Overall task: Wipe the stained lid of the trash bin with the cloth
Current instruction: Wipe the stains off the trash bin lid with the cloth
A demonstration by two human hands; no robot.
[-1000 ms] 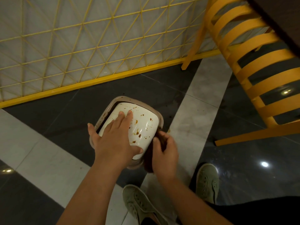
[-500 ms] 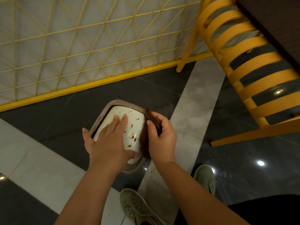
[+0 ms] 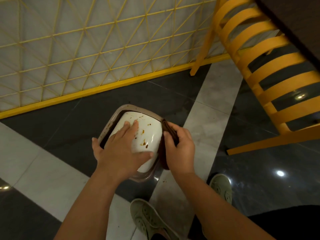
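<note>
cloth at the right edge of the stained lid

left hand [image 3: 119, 149] rests flat, fingers straight, on the white lid [image 3: 147, 134]; right hand [image 3: 180, 148] grips the brown cloth [image 3: 170, 131] against the trash bin [image 3: 131, 108] rim.

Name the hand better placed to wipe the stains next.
Right hand: it already grips the cloth at the lid edge. Left hand lies flat, steadying the lid.

no readable text, labels, brands, numbers or signs appear on anything here.
</note>
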